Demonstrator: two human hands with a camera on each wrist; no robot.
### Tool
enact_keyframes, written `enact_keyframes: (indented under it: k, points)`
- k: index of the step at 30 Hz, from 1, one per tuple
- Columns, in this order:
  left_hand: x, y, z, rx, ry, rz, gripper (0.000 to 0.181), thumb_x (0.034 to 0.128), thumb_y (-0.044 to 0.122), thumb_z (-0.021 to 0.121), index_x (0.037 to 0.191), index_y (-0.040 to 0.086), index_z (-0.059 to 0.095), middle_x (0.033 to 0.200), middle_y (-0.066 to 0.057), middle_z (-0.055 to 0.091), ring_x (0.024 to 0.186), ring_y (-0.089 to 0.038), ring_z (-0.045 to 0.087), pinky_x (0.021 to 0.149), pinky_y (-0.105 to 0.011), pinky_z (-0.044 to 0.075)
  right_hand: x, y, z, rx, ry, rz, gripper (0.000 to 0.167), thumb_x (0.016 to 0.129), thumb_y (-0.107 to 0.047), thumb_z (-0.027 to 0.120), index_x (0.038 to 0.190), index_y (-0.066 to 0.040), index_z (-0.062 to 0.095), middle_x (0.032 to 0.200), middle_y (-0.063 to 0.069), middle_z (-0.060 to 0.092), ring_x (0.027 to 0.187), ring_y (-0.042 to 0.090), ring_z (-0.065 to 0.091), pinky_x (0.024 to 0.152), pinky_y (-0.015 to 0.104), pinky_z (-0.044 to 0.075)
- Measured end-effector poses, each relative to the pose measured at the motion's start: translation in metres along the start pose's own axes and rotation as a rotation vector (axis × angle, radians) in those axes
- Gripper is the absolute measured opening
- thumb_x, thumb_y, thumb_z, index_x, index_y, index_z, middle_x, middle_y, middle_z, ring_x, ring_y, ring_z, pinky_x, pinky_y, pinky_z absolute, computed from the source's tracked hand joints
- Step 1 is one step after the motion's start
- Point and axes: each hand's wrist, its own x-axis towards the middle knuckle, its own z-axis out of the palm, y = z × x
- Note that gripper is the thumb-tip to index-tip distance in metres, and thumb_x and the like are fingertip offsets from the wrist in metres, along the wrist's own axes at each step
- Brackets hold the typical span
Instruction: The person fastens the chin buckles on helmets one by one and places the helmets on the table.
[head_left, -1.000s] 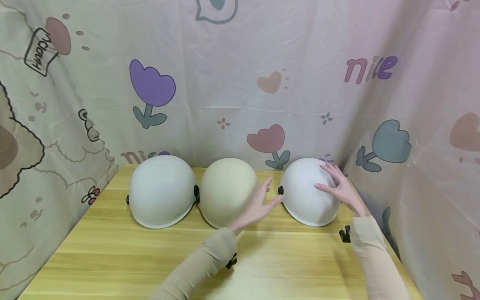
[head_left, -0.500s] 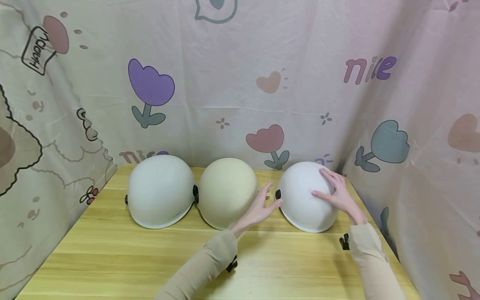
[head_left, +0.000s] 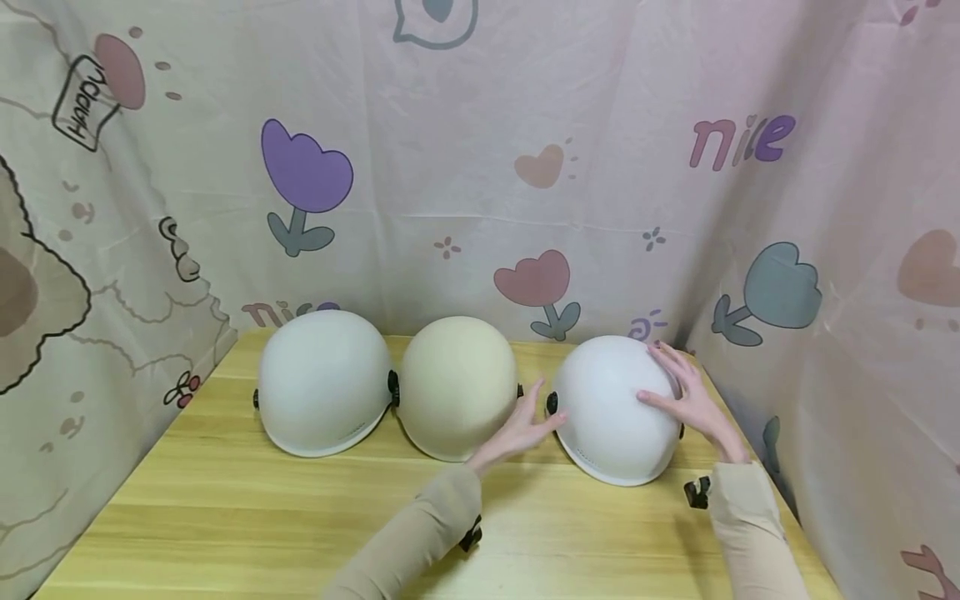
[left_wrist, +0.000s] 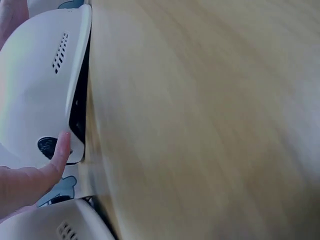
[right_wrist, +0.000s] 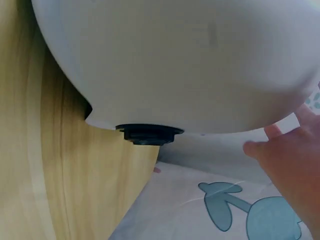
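A white helmet sits dome up at the right end of a row of helmets. My right hand rests on its right side with fingers and thumb spread; in the right wrist view the thumb is close to the shell and the other fingertips are partly hidden behind it. My left hand lies in the gap between this helmet and a cream helmet. Its fingers are extended, the thumb beside the white helmet's black side knob. Whether the left fingertips touch the shell I cannot tell.
Another white helmet stands at the left, touching or almost touching the cream one at a black knob. The wooden table runs back to a patterned cloth, which also hangs along both sides.
The right-hand white helmet has slid toward me along the table, and both hands have come nearer with it. The cream helmet and the left white helmet have stayed put.
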Motion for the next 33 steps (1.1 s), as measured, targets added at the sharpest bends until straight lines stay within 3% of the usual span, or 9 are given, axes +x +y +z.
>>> enact_keyframes:
  k: [1,6,9,14,20,28,33]
  points:
    - [0.002,-0.001,0.002,-0.002,0.005,-0.011,0.085,0.1002,0.044,0.057,0.163,0.013,0.009,0.168,-0.022,0.012,0.154,-0.045,0.016,0.117,-0.072,0.024,0.0,0.002,0.0,0.007,-0.015,0.001,0.086,0.087,-0.022,0.077,0.159,-0.013,0.032,0.168,0.021,0.014,0.151,0.056,0.01,0.106,0.085,0.018]
    - [0.009,-0.005,0.011,-0.06,0.045,-0.056,0.085,0.099,0.048,0.057,0.163,0.016,0.011,0.168,-0.024,0.009,0.153,-0.049,0.011,0.114,-0.077,0.02,-0.001,0.003,-0.001,0.046,-0.052,0.013,0.088,0.088,-0.021,0.076,0.16,-0.016,0.027,0.169,0.019,0.013,0.15,0.055,0.014,0.107,0.083,0.023]
    - [0.012,-0.007,0.015,-0.154,0.051,-0.085,0.085,0.0986,0.048,0.058,0.163,0.019,0.011,0.168,-0.025,0.002,0.151,-0.054,0.015,0.112,-0.074,0.03,-0.002,0.002,0.0,0.058,-0.047,0.016,0.089,0.087,-0.02,0.077,0.161,-0.017,0.027,0.169,0.019,0.013,0.15,0.055,0.015,0.107,0.082,0.024]
    - [0.016,-0.008,0.021,-0.326,0.061,-0.134,0.087,0.0979,0.045,0.063,0.163,0.022,0.011,0.168,-0.025,-0.004,0.144,-0.055,0.031,0.097,-0.053,0.057,-0.004,0.0,0.0,0.067,-0.04,0.019,0.088,0.087,-0.018,0.077,0.16,-0.018,0.028,0.169,0.019,0.013,0.15,0.055,0.017,0.107,0.081,0.027]
    - [0.016,-0.009,0.025,-0.429,0.076,-0.154,0.091,0.0964,0.039,0.067,0.163,0.018,0.01,0.166,-0.029,0.0,0.122,-0.054,0.058,0.091,-0.053,0.059,-0.006,0.002,0.0,0.082,-0.039,0.006,0.086,0.088,-0.018,0.077,0.16,-0.017,0.03,0.169,0.018,0.016,0.15,0.053,0.018,0.107,0.081,0.027]
    - [0.011,-0.007,0.019,-0.563,0.049,-0.184,0.091,0.0962,0.038,0.068,0.163,0.021,0.009,0.151,-0.043,0.029,0.101,-0.044,0.07,0.095,-0.052,0.058,-0.01,0.003,-0.004,0.178,-0.064,0.009,0.083,0.091,-0.012,0.073,0.16,-0.017,0.028,0.169,0.016,0.013,0.151,0.051,0.014,0.11,0.079,0.023]
    - [0.01,-0.009,0.016,-0.621,0.018,-0.181,0.086,0.097,0.035,0.067,0.163,0.025,0.013,0.143,-0.04,0.04,0.106,-0.047,0.068,0.098,-0.057,0.055,-0.013,0.002,-0.004,0.206,-0.069,0.003,0.081,0.092,-0.01,0.071,0.16,-0.014,0.027,0.169,0.019,0.012,0.149,0.054,0.017,0.107,0.077,0.03]
